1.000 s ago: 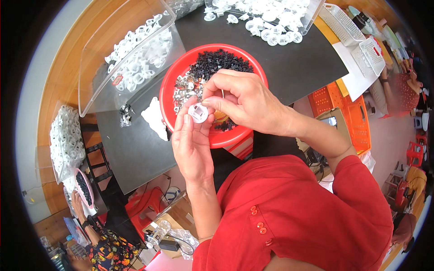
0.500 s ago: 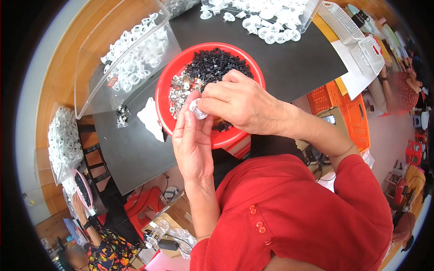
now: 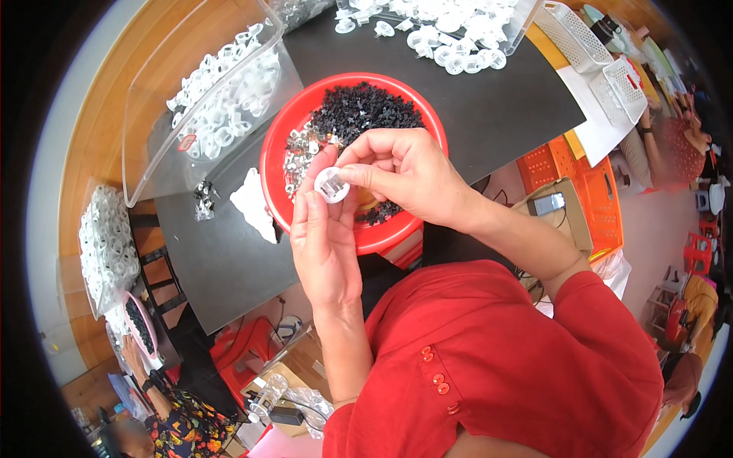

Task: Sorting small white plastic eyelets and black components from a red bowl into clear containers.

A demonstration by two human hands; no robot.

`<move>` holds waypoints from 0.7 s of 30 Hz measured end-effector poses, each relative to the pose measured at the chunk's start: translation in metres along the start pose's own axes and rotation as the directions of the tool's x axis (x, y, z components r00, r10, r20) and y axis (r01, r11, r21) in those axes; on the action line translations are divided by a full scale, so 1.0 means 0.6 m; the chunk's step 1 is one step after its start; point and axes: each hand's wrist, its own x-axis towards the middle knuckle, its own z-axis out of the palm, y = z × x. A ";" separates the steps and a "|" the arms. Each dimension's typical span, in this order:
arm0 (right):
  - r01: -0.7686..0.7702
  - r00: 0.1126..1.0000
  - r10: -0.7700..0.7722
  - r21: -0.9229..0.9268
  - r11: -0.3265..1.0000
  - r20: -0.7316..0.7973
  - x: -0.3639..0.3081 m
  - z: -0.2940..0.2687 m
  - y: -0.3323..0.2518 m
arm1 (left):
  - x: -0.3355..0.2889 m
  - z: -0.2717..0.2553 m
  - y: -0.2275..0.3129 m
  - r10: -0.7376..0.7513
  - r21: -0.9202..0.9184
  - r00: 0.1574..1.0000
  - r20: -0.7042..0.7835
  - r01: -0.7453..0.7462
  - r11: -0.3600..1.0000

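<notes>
One black tabletop is occupied by a red basin, with a clear bin at its ten o'clock; above the basin, a white disc is pinched by left hand and right hand.

Red basin: one. Inside it: black-part heap, one; silvery-part heap, one. Over it: left hand, one; right hand, one; white round part, one. Left of it: white cloth, one; clear bin, one. Right of it: white perforated baskets, two. Beyond it: another clear bin, one.
</notes>
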 end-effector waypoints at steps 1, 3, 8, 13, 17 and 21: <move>-0.049 0.998 0.052 0.124 0.991 -0.020 0.001 0.002 0.002 | -0.002 0.002 0.000 0.027 0.040 0.999 -0.022 -0.026 0.999; -0.078 0.997 0.082 0.180 0.981 -0.013 0.001 0.005 0.008 | -0.005 0.008 0.000 0.051 0.074 0.998 -0.040 -0.048 0.996; -0.099 0.994 0.105 0.244 0.965 -0.014 -0.003 0.014 0.015 | -0.006 0.010 -0.001 0.149 0.234 0.987 -0.053 -0.133 0.963; -0.055 0.995 0.074 0.227 0.972 -0.074 -0.010 0.033 0.003 | -0.007 0.013 0.003 0.162 0.196 0.980 -0.118 -0.137 0.971; 0.007 0.994 0.013 0.186 0.982 -0.105 -0.014 0.045 0.012 | -0.009 0.010 0.001 0.168 0.204 0.974 -0.149 -0.136 0.969; 0.100 0.984 -0.074 0.158 0.982 -0.162 -0.020 0.056 0.014 | -0.010 -0.001 0.003 0.142 0.143 0.979 -0.143 -0.121 0.982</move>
